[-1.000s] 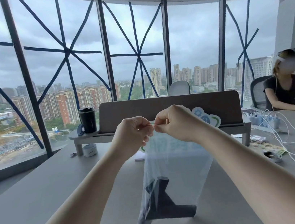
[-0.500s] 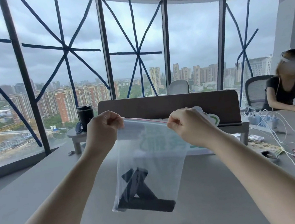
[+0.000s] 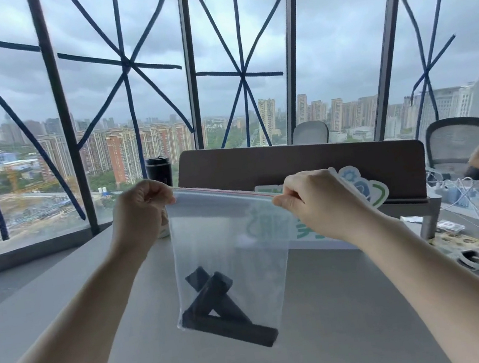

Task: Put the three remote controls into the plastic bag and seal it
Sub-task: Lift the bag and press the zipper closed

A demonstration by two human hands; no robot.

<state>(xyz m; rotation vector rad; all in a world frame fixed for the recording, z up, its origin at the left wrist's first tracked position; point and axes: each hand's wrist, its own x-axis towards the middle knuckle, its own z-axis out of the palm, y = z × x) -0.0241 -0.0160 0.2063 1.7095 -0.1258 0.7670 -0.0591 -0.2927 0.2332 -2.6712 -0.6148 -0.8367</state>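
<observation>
My left hand (image 3: 141, 213) hides the plastic bag's (image 3: 228, 244) corner; the overlapping remote controls (image 3: 219, 307) blur together; my elbows are cropped.

clear plastic bag (image 3: 230, 238) with red seal stripe, black remote controls (image 3: 219, 310), grey table (image 3: 331, 337)

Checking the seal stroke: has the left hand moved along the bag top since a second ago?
Yes. The left hand slid left along the plastic bag, away from the right hand, toward the black cup.
</observation>
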